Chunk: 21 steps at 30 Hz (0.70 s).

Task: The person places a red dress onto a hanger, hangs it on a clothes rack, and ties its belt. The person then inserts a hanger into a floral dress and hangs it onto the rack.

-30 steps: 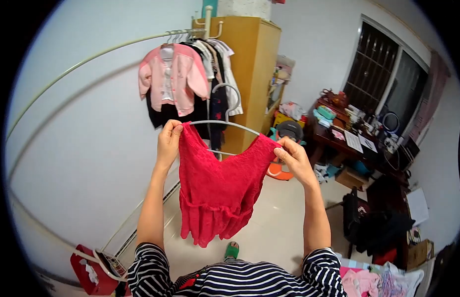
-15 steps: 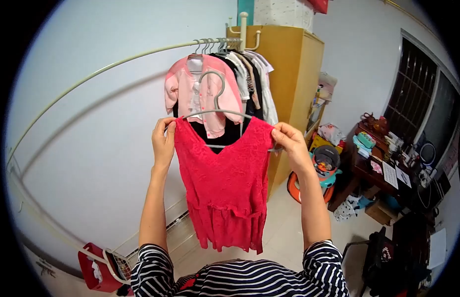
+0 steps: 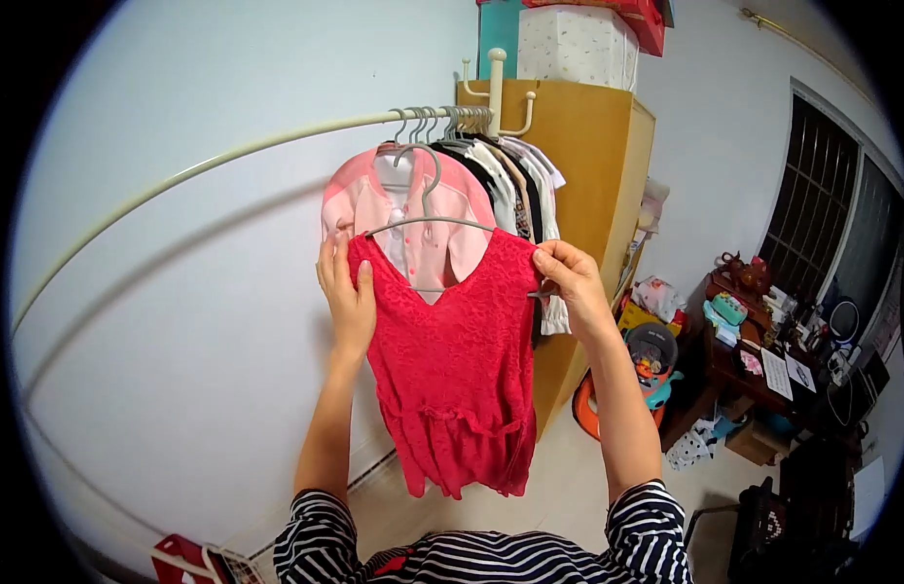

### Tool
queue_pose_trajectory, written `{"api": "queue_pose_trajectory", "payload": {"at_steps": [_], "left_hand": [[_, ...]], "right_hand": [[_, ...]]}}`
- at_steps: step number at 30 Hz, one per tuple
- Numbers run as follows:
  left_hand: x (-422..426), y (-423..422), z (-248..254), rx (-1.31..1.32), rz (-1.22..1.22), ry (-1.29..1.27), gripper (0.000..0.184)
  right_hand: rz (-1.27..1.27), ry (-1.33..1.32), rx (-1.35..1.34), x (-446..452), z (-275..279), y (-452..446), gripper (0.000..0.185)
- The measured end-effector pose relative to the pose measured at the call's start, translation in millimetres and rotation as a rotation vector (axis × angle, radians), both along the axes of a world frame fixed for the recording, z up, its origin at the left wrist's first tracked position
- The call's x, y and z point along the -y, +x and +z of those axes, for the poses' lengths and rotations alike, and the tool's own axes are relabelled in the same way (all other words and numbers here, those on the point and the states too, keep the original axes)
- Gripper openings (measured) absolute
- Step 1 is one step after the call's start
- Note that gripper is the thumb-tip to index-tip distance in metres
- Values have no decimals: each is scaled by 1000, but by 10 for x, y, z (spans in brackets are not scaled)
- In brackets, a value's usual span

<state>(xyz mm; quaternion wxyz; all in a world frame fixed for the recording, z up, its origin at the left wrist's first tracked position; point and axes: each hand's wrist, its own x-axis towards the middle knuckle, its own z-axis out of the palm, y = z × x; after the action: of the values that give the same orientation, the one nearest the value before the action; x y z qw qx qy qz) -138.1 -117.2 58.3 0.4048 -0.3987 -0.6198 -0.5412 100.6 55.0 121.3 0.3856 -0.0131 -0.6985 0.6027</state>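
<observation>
A red sleeveless lace dress (image 3: 452,360) hangs in front of me on a grey hanger (image 3: 437,220), whose hook points up and touches no rail. My right hand (image 3: 575,282) pinches the dress's right shoulder between thumb and fingers, near the hanger's end. At the left shoulder is my left hand (image 3: 349,297), its thumb over the front of the fabric and its fingers at the outer edge and behind. Just beyond the dress, a pink button-up jacket (image 3: 355,195) hangs from the clothes rail (image 3: 248,148).
More clothes (image 3: 515,185) hang packed at the rail's far end, beside a wooden wardrobe (image 3: 578,127). To the right stand a baby walker (image 3: 652,352), a cluttered desk (image 3: 700,375) and a dark chair (image 3: 754,526). A red basket (image 3: 175,555) sits low at the left.
My left hand has shifted inward, its thumb now lying down the front of the dress's shoulder. My right hand keeps its pinch. The view has tilted, so the rail and wardrobe appear lower.
</observation>
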Motion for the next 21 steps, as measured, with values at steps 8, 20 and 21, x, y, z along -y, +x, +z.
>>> {"api": "queue_pose_trajectory", "payload": {"at_steps": [8,20,21], "left_hand": [[-309,-655,207,76,-171,21,49],[-636,-1429,125,33,-180,-160,61],[-644,-1458,110,57,-194,-182,62]], "right_hand": [[-63,19,-20,-133,301,-890,18],[-134,-46,-112,-169,541,-1955,20],[-133,-42,-111,-185,530,-2031,20]]}}
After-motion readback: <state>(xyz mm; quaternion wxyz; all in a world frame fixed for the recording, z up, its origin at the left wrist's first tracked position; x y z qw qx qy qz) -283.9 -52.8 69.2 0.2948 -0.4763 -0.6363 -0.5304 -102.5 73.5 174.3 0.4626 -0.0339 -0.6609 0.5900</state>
